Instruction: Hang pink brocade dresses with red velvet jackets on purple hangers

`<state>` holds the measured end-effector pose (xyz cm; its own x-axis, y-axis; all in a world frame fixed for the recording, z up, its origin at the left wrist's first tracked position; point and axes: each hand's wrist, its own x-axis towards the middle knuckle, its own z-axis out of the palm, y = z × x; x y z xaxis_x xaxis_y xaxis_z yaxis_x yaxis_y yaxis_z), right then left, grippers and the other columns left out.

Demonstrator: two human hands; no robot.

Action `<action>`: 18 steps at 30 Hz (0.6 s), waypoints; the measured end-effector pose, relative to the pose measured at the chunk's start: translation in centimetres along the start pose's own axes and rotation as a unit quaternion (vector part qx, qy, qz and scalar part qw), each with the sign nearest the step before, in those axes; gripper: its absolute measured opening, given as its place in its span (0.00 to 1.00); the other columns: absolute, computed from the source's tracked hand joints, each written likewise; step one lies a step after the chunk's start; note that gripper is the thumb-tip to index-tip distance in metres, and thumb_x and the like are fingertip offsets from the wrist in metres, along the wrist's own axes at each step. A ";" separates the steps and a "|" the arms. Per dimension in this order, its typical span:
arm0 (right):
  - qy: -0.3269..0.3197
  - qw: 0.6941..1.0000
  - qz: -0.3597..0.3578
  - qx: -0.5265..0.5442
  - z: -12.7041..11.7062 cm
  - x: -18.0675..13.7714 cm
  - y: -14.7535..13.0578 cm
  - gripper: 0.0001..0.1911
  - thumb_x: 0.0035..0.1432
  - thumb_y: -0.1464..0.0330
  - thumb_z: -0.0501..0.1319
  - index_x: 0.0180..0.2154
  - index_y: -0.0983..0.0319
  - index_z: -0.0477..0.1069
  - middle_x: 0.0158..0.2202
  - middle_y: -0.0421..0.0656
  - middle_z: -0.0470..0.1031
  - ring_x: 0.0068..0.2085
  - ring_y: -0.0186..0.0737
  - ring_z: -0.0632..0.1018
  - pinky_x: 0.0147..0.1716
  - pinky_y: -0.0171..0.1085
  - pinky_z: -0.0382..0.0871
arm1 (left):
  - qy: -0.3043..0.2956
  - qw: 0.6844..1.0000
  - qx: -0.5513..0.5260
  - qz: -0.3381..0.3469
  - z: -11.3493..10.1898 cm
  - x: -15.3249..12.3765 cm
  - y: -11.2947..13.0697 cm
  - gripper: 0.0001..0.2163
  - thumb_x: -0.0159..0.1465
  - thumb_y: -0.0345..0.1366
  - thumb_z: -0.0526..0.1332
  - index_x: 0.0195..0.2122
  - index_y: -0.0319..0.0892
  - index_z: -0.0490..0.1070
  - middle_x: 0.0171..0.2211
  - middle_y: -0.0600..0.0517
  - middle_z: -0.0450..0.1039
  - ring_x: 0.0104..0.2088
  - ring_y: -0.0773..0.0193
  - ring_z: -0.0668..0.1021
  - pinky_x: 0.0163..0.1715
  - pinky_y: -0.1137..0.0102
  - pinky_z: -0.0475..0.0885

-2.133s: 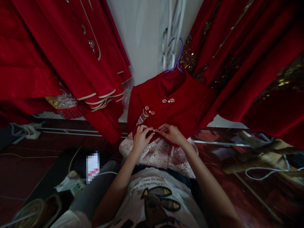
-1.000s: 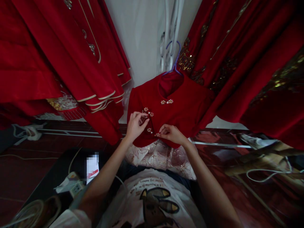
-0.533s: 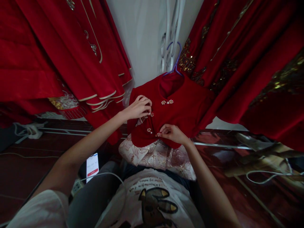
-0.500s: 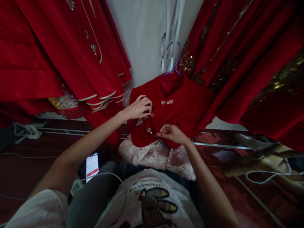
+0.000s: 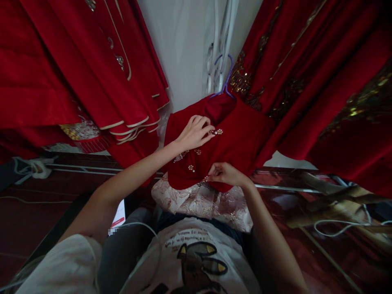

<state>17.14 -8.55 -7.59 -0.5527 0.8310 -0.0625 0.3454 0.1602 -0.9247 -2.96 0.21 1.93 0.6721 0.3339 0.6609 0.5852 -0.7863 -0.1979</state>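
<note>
Clasp handling appears in hand on the red garment [image 5: 241, 143], hung from the purple hanger [image 5: 227, 79]. Lower clasp [image 5: 205, 179] is pinched by right hand [image 5: 227, 173]; collar clasp [image 5: 219, 132] is touched by left hand [image 5: 195, 132], closure indeterminable. Fine fingertip control seems required.

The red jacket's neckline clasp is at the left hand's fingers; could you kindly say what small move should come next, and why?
Perhaps the left hand should gently loosen the neckline clasp: its fingers are right at it, and the lower clasp's flower halves are apart, one held in the right hand's fingers.
</note>
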 end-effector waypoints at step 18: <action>0.029 0.997 -0.038 -0.060 -0.9 -0.8 -1.0 0.06 0.55 0.66 0.63 0.31 0.62 0.74 0.33 0.44 0.80 0.34 0.39 0.79 0.37 0.38 0.74 | 0.013 0.978 -0.176 -0.110 1.2 2.8 1.5 0.06 0.62 0.39 0.63 0.32 0.42 0.73 0.31 0.56 0.78 0.35 0.65 0.78 0.68 0.45 0.43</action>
<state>17.95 -8.92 -6.30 -0.5369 0.8430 0.0315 0.3945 0.2840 -0.8739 0.34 0.62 2.59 0.5324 0.5056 0.6789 0.5195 -0.8284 0.2095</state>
